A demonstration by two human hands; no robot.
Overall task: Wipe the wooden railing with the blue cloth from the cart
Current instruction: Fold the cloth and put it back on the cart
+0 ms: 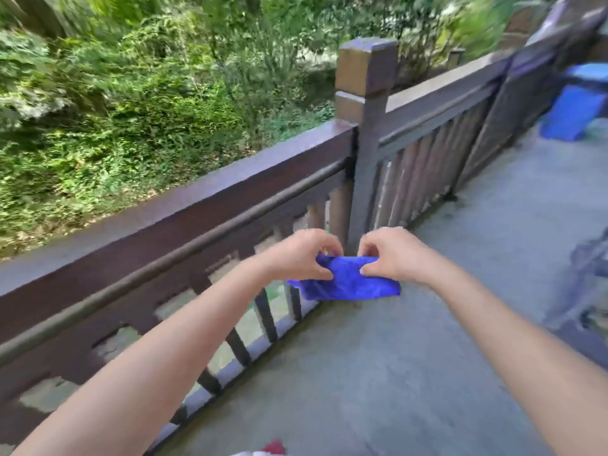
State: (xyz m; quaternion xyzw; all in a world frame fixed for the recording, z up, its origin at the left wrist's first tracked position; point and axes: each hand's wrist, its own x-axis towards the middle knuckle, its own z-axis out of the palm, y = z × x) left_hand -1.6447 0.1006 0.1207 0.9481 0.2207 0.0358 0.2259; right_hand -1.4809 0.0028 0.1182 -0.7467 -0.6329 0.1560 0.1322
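Head view: only view I have; edges blurred, centre readable.
Cloth: blue cloth bunched into a short wad, held in the air over the deck floor, just beside the base of the post.
Cloth axis: long side runs left to right across the frame, roughly level; lower edge hangs free below both hands.
Left grip: left hand pinched on the cloth's left end, thumb under, fingers curled over the top.
Right grip: right hand clamped on the right end the same way; the two hands are near each other, cloth spanning the gap.
Railing: wooden railing, top rail dark and glossy, running from lower left up to the post, then on toward upper right.
Key relation: rail top lies above and to the left of the cloth; I judge the left hand the nearer one.
Rail axis vs cloth: rail slants across the frame, cloth lies crosswise to that slant, not yet touching wood.
Step in hand: I read this as folding or gathering the cloth before the first wipe.
Next move calls for: raising the wad onto the rail top and stroking along its length.
Background: blue items far right, too blurred to name.
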